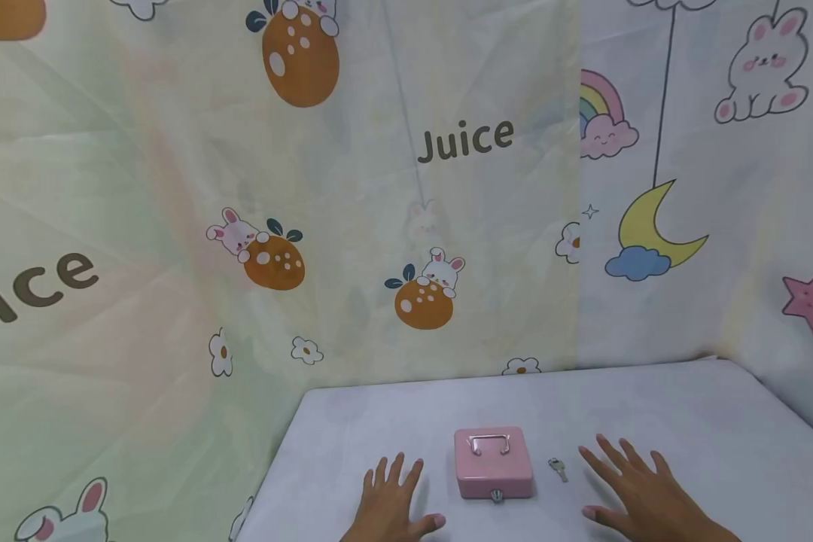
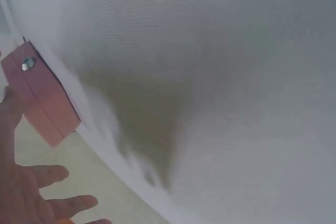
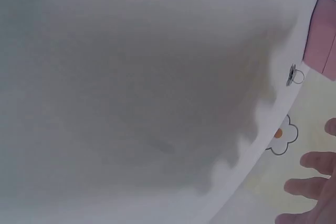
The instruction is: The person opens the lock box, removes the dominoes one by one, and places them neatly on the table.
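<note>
A pink metal cash box [image 1: 494, 463] sits on the white table, lid down, its wire handle [image 1: 490, 444] lying on top and a silver lock [image 1: 497, 496] on the front face. Just right of it lie small keys on a ring [image 1: 558, 469]. My left hand [image 1: 394, 500] is spread to the left of the box, fingers straight and holding nothing. On the other side, beyond the keys, my right hand [image 1: 640, 489] is spread too, with nothing in it. Each wrist view shows the box, and the right wrist view also shows the keys [image 3: 294, 75].
The white table [image 1: 704, 406] runs back to a hanging cloth [image 1: 352, 316] printed with rabbits, oranges and flowers. A second printed cloth [image 1: 752, 316] with a moon and stars hangs at the right. Shadows of the hands fall on the tabletop.
</note>
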Available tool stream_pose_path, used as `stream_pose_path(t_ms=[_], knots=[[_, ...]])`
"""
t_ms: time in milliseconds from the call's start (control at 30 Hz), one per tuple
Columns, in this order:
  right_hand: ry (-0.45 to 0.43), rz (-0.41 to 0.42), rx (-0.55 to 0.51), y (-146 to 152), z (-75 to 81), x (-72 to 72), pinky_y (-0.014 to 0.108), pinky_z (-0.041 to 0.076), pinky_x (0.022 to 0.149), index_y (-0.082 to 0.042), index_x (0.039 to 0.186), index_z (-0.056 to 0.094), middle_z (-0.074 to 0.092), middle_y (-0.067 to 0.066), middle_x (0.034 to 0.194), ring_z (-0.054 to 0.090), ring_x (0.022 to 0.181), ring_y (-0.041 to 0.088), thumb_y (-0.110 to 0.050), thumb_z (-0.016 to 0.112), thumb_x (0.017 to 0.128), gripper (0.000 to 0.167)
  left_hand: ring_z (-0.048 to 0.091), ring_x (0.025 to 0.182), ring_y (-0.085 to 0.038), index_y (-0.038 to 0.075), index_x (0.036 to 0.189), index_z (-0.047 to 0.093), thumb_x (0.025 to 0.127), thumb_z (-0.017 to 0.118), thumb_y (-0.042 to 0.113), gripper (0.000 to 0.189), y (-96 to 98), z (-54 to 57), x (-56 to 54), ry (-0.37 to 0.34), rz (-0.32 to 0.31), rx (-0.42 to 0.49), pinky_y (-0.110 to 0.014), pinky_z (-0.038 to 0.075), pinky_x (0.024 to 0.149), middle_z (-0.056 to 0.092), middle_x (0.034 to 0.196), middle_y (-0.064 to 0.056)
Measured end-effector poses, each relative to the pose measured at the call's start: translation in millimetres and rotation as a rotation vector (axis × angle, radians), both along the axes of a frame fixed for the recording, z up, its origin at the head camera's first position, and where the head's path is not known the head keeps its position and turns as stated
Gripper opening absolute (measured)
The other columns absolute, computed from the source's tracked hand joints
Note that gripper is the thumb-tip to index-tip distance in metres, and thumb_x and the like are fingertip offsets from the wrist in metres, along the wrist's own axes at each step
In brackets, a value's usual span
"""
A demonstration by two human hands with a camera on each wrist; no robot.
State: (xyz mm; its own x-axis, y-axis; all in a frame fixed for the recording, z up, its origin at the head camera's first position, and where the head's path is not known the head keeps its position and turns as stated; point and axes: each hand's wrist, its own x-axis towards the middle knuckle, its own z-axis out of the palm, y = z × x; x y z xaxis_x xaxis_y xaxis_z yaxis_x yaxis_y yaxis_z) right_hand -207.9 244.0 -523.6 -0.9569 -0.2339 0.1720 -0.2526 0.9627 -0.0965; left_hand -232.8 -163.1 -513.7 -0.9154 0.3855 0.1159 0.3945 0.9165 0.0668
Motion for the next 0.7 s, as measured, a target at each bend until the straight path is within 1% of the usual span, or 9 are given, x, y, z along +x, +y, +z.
stream_pose_path(t_ms=[100,233,300,367,467,600,700], knots=[[0.028,0.015,-0.017,-3.7,1.3,-2.1,0.078,0.033,0.095,-0.015,0.140,0.057,0.057,0.018,0.141,0.054,0.125,0.047,-0.075,0.061,0.080,0.086,0.050,0.127,-0.043,0.010,0.143,0.052,0.081,0.062,0.074,0.090,2.7,0.7,-2.1,-0.014,-0.004,0.008,-0.063,0.040,0.100,0.054,0.141,-0.020],[0.010,0.029,-0.035,-8.8,3.8,-7.2,0.077,0.035,0.094,-0.013,0.138,0.059,0.060,0.015,0.137,0.056,0.123,0.041,-0.068,0.066,0.082,0.079,0.051,0.127,-0.040,0.006,0.146,0.047,0.081,0.065,0.072,0.094,8.1,3.4,-6.2,-0.078,0.012,0.039,-0.060,0.041,0.100,0.054,0.141,-0.019],[-0.009,0.039,-0.037,-10.6,5.5,-11.2,0.078,0.035,0.093,-0.013,0.138,0.058,0.060,0.015,0.136,0.056,0.122,0.041,-0.065,0.067,0.082,0.076,0.050,0.127,-0.039,0.005,0.147,0.045,0.081,0.066,0.071,0.096,11.2,4.6,-8.7,-0.091,0.023,0.058,-0.059,0.042,0.101,0.053,0.142,-0.019],[-0.013,0.056,-0.047,-11.8,6.8,-14.7,0.077,0.036,0.093,-0.013,0.138,0.058,0.060,0.015,0.136,0.057,0.121,0.040,-0.061,0.068,0.083,0.074,0.051,0.127,-0.038,0.004,0.147,0.044,0.080,0.068,0.069,0.097,13.5,4.6,-10.9,-0.078,0.024,0.074,-0.057,0.042,0.101,0.053,0.142,-0.018],[-0.002,0.112,-0.064,-12.2,7.7,-19.7,0.072,0.041,0.092,-0.012,0.138,0.057,0.060,0.015,0.136,0.058,0.120,0.039,-0.056,0.070,0.085,0.070,0.052,0.126,-0.037,0.001,0.147,0.042,0.080,0.070,0.068,0.099,16.8,4.3,-12.8,-0.064,0.018,0.096,-0.056,0.042,0.101,0.053,0.141,-0.018],[-0.005,0.185,-0.085,-13.0,10.0,-25.4,0.064,0.047,0.091,-0.009,0.138,0.056,0.060,0.018,0.135,0.058,0.119,0.040,-0.047,0.074,0.085,0.068,0.052,0.125,-0.036,-0.002,0.147,0.040,0.079,0.072,0.065,0.101,23.6,4.2,-12.7,-0.093,0.011,0.140,-0.056,0.043,0.100,0.054,0.140,-0.019],[-0.024,0.200,-0.079,-14.7,13.7,-29.8,0.063,0.049,0.091,-0.008,0.138,0.056,0.060,0.018,0.135,0.059,0.118,0.040,-0.043,0.076,0.084,0.068,0.051,0.126,-0.037,-0.003,0.148,0.038,0.078,0.075,0.063,0.103,28.9,3.7,-14.0,-0.117,0.007,0.173,-0.058,0.042,0.102,0.052,0.142,-0.020]])
